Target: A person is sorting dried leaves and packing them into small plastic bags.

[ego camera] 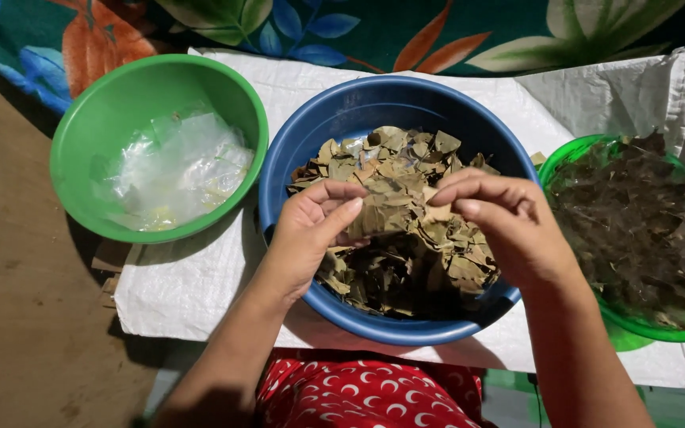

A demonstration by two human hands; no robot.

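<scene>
Red patterned cloth [366, 396] at the lap, nearest; above it the blue bowl [394, 103] of dry leaves [406, 261] on a white sack sheet [192, 293]; left hand [311, 238] and right hand [509, 226] both pinch one leaf [394, 215] over the bowl, fingers closed on it. Risk, as I judge it: the brittle leaf crumbles under uneven pull; bits may scatter past the rim, towards the green bowl [81, 135] of clear plastic or the green dish [572, 154] of darker leaves.

Place: a home floor setting is suggested | Evidence: a white woven sack [200, 293] is spread flat on the ground beside a floral-printed cloth [406, 32] | plastic household basins [81, 158] are set out on it | dim indoor light is seen.
</scene>
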